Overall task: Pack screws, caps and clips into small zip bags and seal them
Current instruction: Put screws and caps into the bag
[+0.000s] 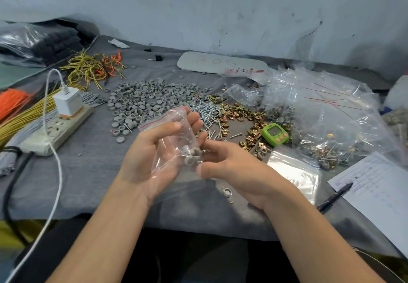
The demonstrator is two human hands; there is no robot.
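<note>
Ideally, with the left hand (152, 157) gripping the zip bag (174, 132) mouth-up and the right hand (234, 168) pinching its lower part, the caps (195, 153) inside should settle downward before sealing.

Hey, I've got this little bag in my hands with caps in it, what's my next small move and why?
Probably slide the right hand up to the red zip strip and pinch it closed. The left hand holds the zip bag mouth-up, grey caps already sit at its bottom, and the strip looks unpressed. Whether clips are inside, I cannot tell.
</note>
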